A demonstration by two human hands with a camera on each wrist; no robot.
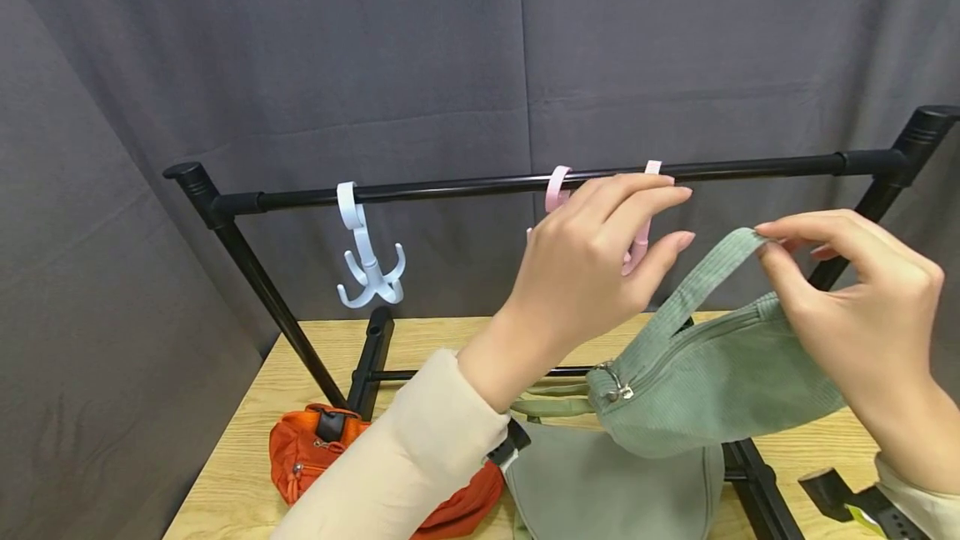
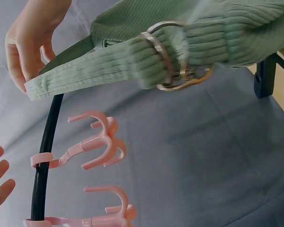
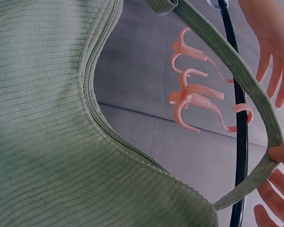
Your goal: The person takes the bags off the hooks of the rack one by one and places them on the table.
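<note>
My right hand (image 1: 870,290) pinches the strap of a green corduroy shoulder bag (image 1: 720,398) between thumb and fingertips. The bag hangs tilted from this grip, its zip along the upper side and a metal ring at the strap's left end. My left hand (image 1: 581,252) is raised in front of the rack's bar with fingers extended, holding nothing. Behind it, two pink multi-prong hooks (image 2: 103,140) hang on the black bar (image 1: 450,187); the left hand partly hides them in the head view. The right wrist view shows the strap (image 3: 227,52) as a wide loop crossing the bar.
A pale blue multi-prong hook (image 1: 367,269) hangs on the left part of the bar. On the wooden table (image 1: 225,473) lie an orange bag (image 1: 300,448) and a grey-green bag (image 1: 615,482), the latter below the corduroy bag. Grey curtains (image 1: 420,40) stand behind the rack.
</note>
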